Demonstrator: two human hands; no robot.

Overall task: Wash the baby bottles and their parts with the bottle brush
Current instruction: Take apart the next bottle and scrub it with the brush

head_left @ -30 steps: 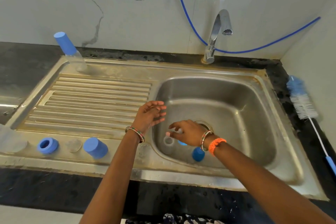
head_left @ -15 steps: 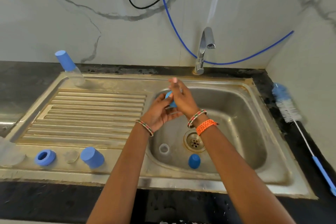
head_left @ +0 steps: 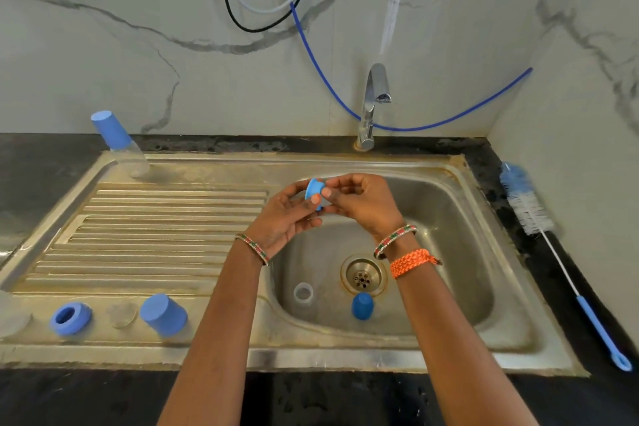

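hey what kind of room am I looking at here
Most likely a home kitchen: a steel sink with a ribbed drainboard, a tap on a marble-look wall, and a dark counter around it.

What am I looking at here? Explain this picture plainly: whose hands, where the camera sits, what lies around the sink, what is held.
No machine: a person wears a camera on the head, looking down. The left hand and right hand together pinch a blue bottle ring above the steel sink. In the basin lie a clear part and a blue cap. On the drainboard: a blue ring, another blue cap and a capped bottle. The bottle brush lies unused at right.
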